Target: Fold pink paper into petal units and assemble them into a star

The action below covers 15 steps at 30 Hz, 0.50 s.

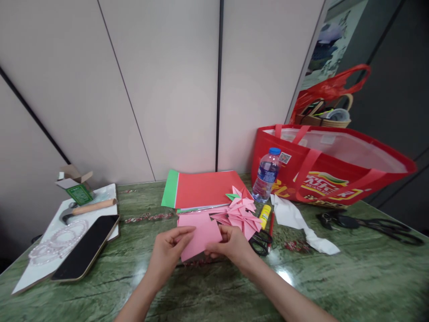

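Between my two hands is a piece of pink paper (203, 238), held tilted above the green table. My left hand (170, 249) pinches its left edge with thumb and fingers. On the opposite edge, my right hand (231, 245) grips it the same way. Just behind lie more pink sheets (183, 220), partly covered by the held paper. Folded pink paper pieces (241, 217) with pointed tips are heaped beyond my right hand, a small green piece (232, 196) among them. Red paper (208, 188) rests farther back over a green sheet (170, 190).
Right of the folded pieces are a yellow glue stick (265, 216), a red pencil (271, 230), black-handled scissors (260, 243), a water bottle (266, 175), crumpled tissue (301, 223), sunglasses (368, 222) and a red bag (331, 174). A phone (87, 248), beads (60, 239) and small box (76, 187) lie left.
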{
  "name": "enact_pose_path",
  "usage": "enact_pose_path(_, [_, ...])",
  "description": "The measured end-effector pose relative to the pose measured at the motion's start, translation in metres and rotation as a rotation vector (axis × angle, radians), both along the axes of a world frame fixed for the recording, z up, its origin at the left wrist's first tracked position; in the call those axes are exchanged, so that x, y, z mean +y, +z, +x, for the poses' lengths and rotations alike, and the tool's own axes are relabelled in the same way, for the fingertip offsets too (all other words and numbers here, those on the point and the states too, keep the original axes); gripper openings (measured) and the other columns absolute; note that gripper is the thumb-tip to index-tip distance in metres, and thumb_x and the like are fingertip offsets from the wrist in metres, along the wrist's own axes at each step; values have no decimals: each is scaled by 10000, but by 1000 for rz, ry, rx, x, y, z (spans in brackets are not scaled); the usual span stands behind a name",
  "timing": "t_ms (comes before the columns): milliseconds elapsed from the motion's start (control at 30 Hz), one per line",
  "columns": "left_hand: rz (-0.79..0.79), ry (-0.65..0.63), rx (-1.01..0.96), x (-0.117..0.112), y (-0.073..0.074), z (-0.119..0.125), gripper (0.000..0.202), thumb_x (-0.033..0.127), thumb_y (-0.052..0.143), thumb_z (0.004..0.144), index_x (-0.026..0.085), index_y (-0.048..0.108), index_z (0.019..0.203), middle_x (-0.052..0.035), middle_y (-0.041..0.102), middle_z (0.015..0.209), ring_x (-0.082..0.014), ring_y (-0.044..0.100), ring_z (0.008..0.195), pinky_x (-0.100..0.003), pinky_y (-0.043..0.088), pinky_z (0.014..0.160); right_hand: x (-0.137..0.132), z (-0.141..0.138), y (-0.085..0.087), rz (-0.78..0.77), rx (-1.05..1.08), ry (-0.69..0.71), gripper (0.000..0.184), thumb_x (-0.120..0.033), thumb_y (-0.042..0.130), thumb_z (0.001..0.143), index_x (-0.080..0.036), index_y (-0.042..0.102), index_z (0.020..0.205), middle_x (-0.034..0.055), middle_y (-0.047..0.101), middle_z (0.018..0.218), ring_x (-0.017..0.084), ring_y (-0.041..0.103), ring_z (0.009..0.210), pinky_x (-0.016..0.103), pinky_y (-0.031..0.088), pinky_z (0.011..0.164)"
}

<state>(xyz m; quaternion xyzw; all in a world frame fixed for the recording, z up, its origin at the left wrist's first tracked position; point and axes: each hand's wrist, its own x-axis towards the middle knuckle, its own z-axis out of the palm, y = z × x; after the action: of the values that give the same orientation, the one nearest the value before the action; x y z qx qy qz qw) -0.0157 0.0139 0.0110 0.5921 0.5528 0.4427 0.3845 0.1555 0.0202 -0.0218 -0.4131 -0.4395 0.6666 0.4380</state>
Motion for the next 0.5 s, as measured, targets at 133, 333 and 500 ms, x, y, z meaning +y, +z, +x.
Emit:
enact_pose_path(133, [-18,26,-34,2,-1,-1,249,308,642,625,132,723,781,-51,699,693,-116,503,520,-181,364,455,1,0,0,13,44,13,441,-345,772,483,-118,563,799,25,673,624,167,648,582,262,510,543])
enact_pose_path(333, [-15,42,-41,4,-2,-2,248,303,650,615,135,724,782,-58,706,725,-125,521,546,-186,381,476,1,0,0,21,39,23,460,-364,757,513,-127,529,834,22,676,599,180,660,592,283,519,576])
enact_pose_path(500, [-8,48,-14,5,-2,-3,252,308,649,615,132,724,779,-61,704,716,-129,523,547,-188,383,474,3,1,-4,49,-8,-42,455,-338,767,489,-140,504,803,10,666,569,201,658,574,305,521,566])
